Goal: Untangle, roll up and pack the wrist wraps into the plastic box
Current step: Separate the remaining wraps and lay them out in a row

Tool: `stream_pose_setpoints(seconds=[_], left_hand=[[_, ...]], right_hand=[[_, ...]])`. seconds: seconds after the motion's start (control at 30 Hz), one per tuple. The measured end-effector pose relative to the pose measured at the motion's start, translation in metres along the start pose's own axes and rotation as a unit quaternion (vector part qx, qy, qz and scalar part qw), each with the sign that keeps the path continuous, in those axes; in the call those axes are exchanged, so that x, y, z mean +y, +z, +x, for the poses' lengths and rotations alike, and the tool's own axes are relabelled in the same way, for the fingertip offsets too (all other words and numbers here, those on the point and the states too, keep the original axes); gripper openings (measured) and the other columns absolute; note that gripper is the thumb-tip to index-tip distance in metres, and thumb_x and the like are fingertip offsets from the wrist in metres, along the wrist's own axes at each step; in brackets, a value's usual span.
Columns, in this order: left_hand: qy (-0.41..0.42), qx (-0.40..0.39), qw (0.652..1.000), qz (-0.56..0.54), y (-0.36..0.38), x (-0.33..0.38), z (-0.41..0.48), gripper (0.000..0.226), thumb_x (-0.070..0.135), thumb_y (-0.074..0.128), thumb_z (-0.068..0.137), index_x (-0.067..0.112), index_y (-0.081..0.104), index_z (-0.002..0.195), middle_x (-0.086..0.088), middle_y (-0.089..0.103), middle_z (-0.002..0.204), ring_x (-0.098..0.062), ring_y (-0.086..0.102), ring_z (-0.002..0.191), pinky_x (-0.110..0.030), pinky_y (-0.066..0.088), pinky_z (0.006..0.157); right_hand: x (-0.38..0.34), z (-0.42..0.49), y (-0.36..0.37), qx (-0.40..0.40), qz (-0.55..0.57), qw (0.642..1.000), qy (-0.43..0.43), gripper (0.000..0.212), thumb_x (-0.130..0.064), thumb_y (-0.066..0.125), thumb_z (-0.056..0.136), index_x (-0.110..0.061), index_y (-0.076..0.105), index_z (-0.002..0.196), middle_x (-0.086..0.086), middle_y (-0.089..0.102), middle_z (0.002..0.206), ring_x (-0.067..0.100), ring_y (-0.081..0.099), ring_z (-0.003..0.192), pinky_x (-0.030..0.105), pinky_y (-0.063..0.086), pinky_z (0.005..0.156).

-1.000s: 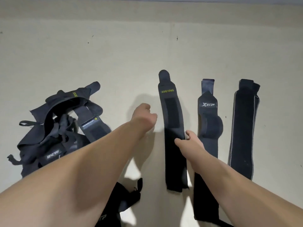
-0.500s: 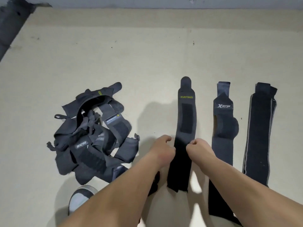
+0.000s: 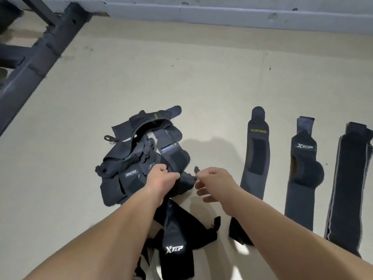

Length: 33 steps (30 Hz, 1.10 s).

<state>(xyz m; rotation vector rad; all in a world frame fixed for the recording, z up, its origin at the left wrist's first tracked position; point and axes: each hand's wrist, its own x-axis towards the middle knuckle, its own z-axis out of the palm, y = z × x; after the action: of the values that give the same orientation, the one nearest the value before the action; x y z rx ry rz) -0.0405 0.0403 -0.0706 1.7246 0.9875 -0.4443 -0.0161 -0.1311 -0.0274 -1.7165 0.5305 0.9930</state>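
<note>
Left hand [image 3: 163, 176] clenched in a grip, right hand [image 3: 215, 181] pinching.

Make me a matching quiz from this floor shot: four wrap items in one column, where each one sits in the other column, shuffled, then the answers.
Things:
1. pile
2. flat XUEYING wrap
3. flat Xtep wrap
4. striped wrap

Places:
a. middle of the straight row
b. far right
c. gripped by the left hand
d. left end of the straight row

Pairs: 1-c; 2-d; 3-a; 4-b
</note>
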Motion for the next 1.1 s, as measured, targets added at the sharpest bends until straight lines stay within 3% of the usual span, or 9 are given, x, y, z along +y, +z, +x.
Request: stream_pose_setpoints(seconds=[0.17,0.27,0.43,0.5,0.63,0.73,0.87,0.93,1.1], left_hand=[[-0.055,-0.07,0.991,-0.096,0.015,0.013,0.022,0.03,0.034,0.078,0.076,0.018,0.055,0.089,-0.005,0.065,0.097,-0.024,0.061,0.089,-0.034,0.046,0.074],[-0.052,0.002,0.993,-0.108,0.022,0.02,0.031,0.035,0.033,0.083,0.074,0.015,0.054,0.082,-0.007,0.064,0.091,-0.026,0.061,0.081,-0.033,0.049,0.072],[0.135,0.096,0.986,-0.029,0.014,0.067,0.009,0.028,0.007,0.062,0.09,0.011,0.038,0.077,-0.002,0.035,0.072,-0.014,0.029,0.06,-0.023,0.029,0.052],[0.197,0.12,0.973,-0.004,0.007,0.097,-0.01,0.003,0.012,0.052,0.092,0.01,0.054,0.094,0.0,0.048,0.075,-0.018,0.04,0.064,-0.03,0.038,0.061],[0.263,0.137,0.952,0.077,-0.007,0.14,-0.053,0.03,0.018,0.046,0.096,0.026,0.06,0.122,0.006,0.064,0.087,-0.021,0.059,0.082,-0.034,0.043,0.078],[0.325,0.097,0.933,0.119,-0.006,0.162,-0.094,0.032,0.017,0.045,0.096,0.033,0.061,0.12,0.005,0.068,0.086,-0.023,0.063,0.082,-0.037,0.049,0.076],[0.362,-0.032,0.928,0.086,0.003,0.183,-0.162,0.03,0.014,0.052,0.1,0.039,0.067,0.108,0.005,0.076,0.088,-0.016,0.071,0.078,-0.034,0.059,0.072],[0.344,-0.122,0.929,0.063,0.007,0.182,-0.192,0.028,0.015,0.057,0.104,0.04,0.07,0.107,0.004,0.079,0.094,-0.014,0.073,0.079,-0.037,0.062,0.075],[0.291,-0.229,0.928,0.039,0.001,0.164,-0.239,0.012,0.02,0.063,0.106,0.027,0.067,0.115,0.002,0.08,0.095,-0.014,0.075,0.081,-0.036,0.062,0.072]], right_hand=[[-0.002,0.018,-0.026,0.042,0.045,0.996,0.056,0.018,-0.015,0.053,0.102,-0.009,0.068,0.111,0.01,0.075,0.089,0.025,0.071,0.078,0.036,0.061,0.074],[-0.005,0.018,-0.036,0.025,0.044,0.997,0.061,0.017,-0.019,0.054,0.104,-0.011,0.066,0.113,0.012,0.077,0.1,0.026,0.074,0.087,0.039,0.064,0.079],[-0.01,0.01,-0.052,-0.01,0.055,0.998,0.037,0.02,-0.02,0.053,0.102,-0.012,0.066,0.115,0.009,0.077,0.096,0.024,0.072,0.082,0.04,0.064,0.081],[-0.008,0.003,-0.058,-0.015,0.059,0.997,0.037,0.024,-0.021,0.051,0.1,-0.012,0.066,0.116,0.006,0.072,0.087,0.023,0.071,0.08,0.035,0.061,0.072],[-0.01,-0.026,-0.069,0.001,0.124,0.992,0.017,0.018,-0.022,0.054,0.092,-0.013,0.063,0.104,0.007,0.059,0.084,0.03,0.056,0.078,0.037,0.047,0.07],[-0.021,-0.051,-0.083,0.029,0.167,0.985,-0.017,0.033,-0.041,0.059,0.097,-0.013,0.074,0.106,0.003,0.064,0.091,0.025,0.054,0.08,0.038,0.051,0.077],[-0.044,-0.094,-0.11,-0.029,0.228,0.969,-0.093,0.074,-0.083,0.048,0.09,-0.021,0.079,0.117,-0.004,0.077,0.117,0.014,0.067,0.109,0.043,0.05,0.107],[-0.054,-0.118,-0.122,-0.098,0.307,0.937,-0.132,0.067,-0.074,0.047,0.098,-0.021,0.073,0.13,0.002,0.076,0.126,0.019,0.07,0.119,0.044,0.048,0.111],[-0.062,-0.169,-0.142,-0.117,0.436,0.856,-0.253,0.035,-0.001,0.05,0.105,-0.009,0.062,0.137,0.019,0.07,0.13,0.038,0.066,0.125,0.056,0.047,0.114]])
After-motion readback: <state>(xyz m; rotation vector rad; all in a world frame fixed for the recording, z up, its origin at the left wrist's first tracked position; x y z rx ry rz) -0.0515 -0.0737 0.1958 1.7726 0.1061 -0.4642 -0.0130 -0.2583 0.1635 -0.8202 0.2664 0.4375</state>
